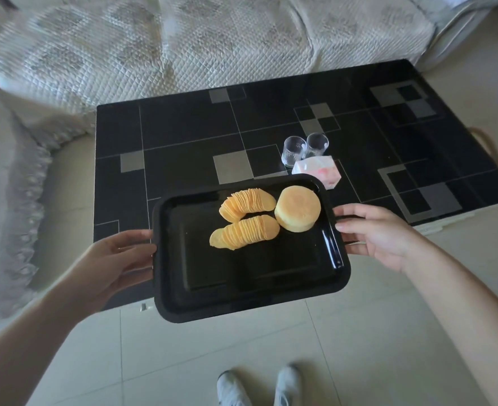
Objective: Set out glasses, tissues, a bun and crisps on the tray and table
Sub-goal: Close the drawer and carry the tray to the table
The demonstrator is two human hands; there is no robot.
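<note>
I hold a black rectangular tray point(242, 294) above the near edge of the black patterned table point(183, 127). My left hand point(122, 259) grips its left rim and my right hand point(373, 232) grips its right rim. On the tray lie two fanned rows of yellow crisps point(246, 216) and, to their right, a round pale bun point(297, 208). Two clear glasses point(294, 150) point(316, 145) stand side by side on the table beyond the tray. A white and pink tissue pack point(318, 171) lies just in front of them, partly hidden by the tray's far corner.
A sofa with a quilted pale cover point(183, 45) runs along the far side of the table. A fringed grey cover point(22, 200) lies to the left. The floor is pale tile point(359, 347), and my two grey shoes point(256, 388) show at the bottom.
</note>
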